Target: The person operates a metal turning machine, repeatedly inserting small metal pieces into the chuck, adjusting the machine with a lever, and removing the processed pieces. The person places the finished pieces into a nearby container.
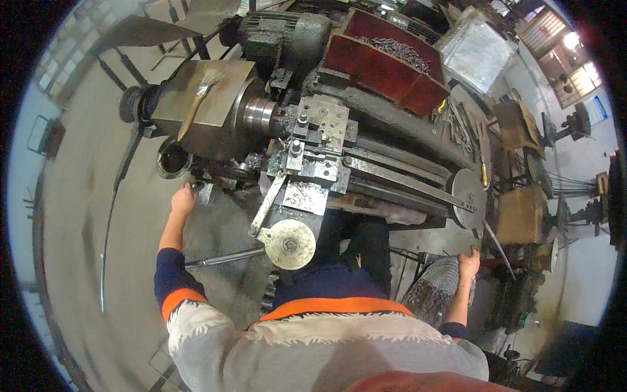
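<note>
At the left end of a small metal lathe (339,163), my left hand (183,200) is closed by a small metal block (207,193), below a round open ring (174,160). What its fingers hold is hidden. Far to the right, my right hand (468,263) is closed beside the rim of a woven basket (428,287) holding small metal pieces. I cannot make out what is in it. A slanting metal rod (499,251) and a large disc (469,198) are close to that hand. Between my arms are the tool slide (320,140) and a round handwheel (290,244).
A wooden-handled brush (198,98) lies on the headstock cover, left of a shiny chuck (261,116). Behind stand a motor (287,36) and a red box (385,72) of small metal parts. Hand tools (462,127) lie at right; a long bar (228,257) juts left.
</note>
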Motion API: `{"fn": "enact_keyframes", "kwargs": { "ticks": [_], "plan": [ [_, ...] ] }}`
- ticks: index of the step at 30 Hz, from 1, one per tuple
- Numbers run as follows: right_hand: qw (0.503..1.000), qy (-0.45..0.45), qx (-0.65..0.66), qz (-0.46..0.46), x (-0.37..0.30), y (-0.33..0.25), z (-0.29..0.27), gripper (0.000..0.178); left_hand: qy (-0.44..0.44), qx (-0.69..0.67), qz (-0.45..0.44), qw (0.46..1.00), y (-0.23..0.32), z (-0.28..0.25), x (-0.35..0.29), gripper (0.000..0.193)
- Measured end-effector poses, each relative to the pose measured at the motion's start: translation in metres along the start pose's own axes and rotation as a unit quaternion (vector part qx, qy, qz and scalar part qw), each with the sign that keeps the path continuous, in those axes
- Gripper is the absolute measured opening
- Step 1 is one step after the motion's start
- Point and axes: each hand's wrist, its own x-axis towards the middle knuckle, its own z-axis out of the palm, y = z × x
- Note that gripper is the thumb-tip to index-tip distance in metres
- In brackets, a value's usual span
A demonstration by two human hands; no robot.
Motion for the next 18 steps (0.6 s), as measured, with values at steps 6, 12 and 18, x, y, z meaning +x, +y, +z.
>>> {"fn": "enact_keyframes", "kwargs": {
  "ticks": [6, 12, 18],
  "plan": [
    [0.996, -0.055, 0.047, 0.05, 0.008, -0.034, -0.032, 0.039, 0.083, -0.199, -0.131, 0.968, 0.043, 0.048, 0.013, 0.029],
    [0.994, -0.041, 0.085, -0.057, 0.05, -0.092, -0.049, 0.038, -0.038, -0.062, -0.052, 0.996, 0.021, 0.028, 0.005, 0.032],
    [0.935, -0.068, 0.221, -0.268, 0.086, -0.268, -0.098, 0.035, -0.083, -0.034, -0.032, 0.995, 0.016, -0.009, -0.003, 0.028]
  ]
}}
